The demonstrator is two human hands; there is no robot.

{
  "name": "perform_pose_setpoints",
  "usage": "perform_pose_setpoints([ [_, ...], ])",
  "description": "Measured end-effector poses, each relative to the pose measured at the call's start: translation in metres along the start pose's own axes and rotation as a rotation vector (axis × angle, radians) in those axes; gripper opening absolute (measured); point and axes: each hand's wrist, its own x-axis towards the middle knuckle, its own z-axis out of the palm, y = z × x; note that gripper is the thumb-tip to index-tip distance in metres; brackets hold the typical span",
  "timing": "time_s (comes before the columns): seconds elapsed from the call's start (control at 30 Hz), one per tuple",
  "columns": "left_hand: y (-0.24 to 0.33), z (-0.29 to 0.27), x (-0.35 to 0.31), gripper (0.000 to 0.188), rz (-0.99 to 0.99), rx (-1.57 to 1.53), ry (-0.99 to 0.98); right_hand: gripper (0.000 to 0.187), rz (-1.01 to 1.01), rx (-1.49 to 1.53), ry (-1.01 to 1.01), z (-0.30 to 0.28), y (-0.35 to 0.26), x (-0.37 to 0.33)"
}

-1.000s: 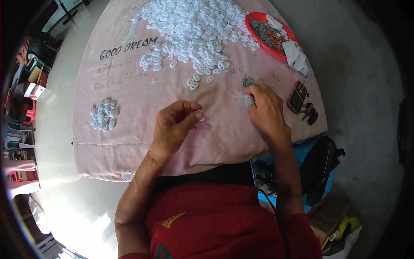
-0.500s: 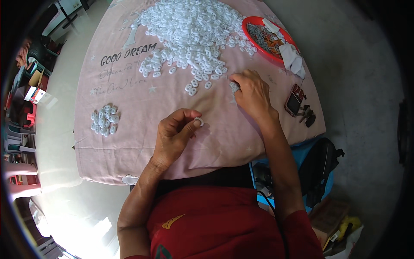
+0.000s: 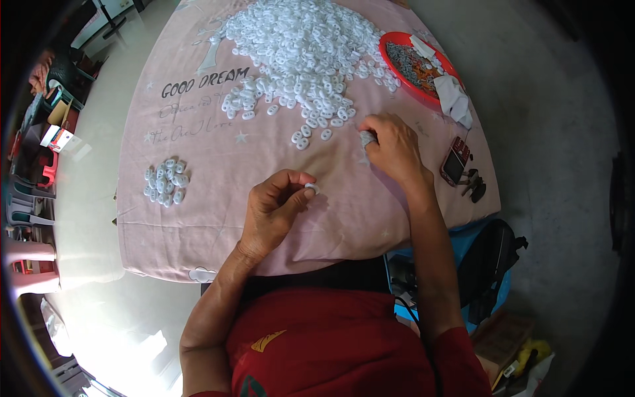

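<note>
Between thumb and fingertips, my left hand (image 3: 274, 206) pinches a small white oval plastic piece (image 3: 311, 188) over the near middle of the table. My right hand (image 3: 397, 149) is curled closed, resting by the cloth to the right. A small grey clump (image 3: 368, 137) shows under its thumb and index finger; its kind is too small to make out. Just left of that hand lie a few loose white two-holed pieces (image 3: 326, 134). They trail off a large heap of the same pieces (image 3: 297, 53) at the far side. A smaller pile (image 3: 165, 181) of them sits at the left.
A red tray (image 3: 390, 56) at the far right holds grey and orange-brown bits, with a white cloth (image 3: 453, 100) over its rim. Nearer stand a mobile phone (image 3: 455, 161) and a small dark object (image 3: 474, 186). A pink printed tablecloth (image 3: 198, 231) covers the table.
The view has shifted slightly, so the table's things sit a little lower and to the right. Both hands keep their grips, with little movement over the cloth.
</note>
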Motion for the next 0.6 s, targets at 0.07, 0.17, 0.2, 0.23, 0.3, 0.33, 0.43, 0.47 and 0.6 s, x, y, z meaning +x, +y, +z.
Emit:
perform_pose_setpoints([
  [0.07,-0.001,-0.003,-0.001,0.013,0.020,-0.031,-0.025,0.023,0.030,-0.015,0.001,-0.004,-0.006,-0.002],
  [0.17,0.003,-0.005,-0.003,0.015,-0.005,-0.057,-0.032,0.021,0.053,0.007,0.048,0.000,-0.010,0.000],
  [0.2,0.003,-0.004,-0.003,0.015,-0.003,-0.057,-0.031,0.019,0.039,0.051,0.089,0.003,-0.009,0.001],
  [0.23,0.004,-0.005,-0.003,0.017,-0.010,-0.098,-0.029,0.019,0.039,0.052,0.091,0.006,-0.007,0.003],
  [0.3,0.006,-0.005,-0.004,0.019,-0.018,-0.139,-0.026,0.020,-0.028,-0.005,0.058,0.013,-0.005,0.006],
  [0.33,0.008,-0.007,-0.006,0.021,-0.052,-0.183,-0.033,0.020,-0.034,0.001,0.054,0.014,-0.008,0.008],
  [0.43,0.013,-0.013,-0.010,0.024,-0.115,-0.250,-0.044,0.026,0.031,-0.091,-0.047,0.011,-0.017,0.008],
  [0.47,0.014,-0.014,-0.011,0.025,-0.140,-0.271,-0.055,0.028,0.018,-0.090,-0.015,0.011,-0.018,0.005],
  [0.6,0.016,-0.018,-0.017,0.023,-0.157,-0.318,-0.057,0.026,-0.087,0.341,-0.003,-0.008,-0.045,-0.013],
])
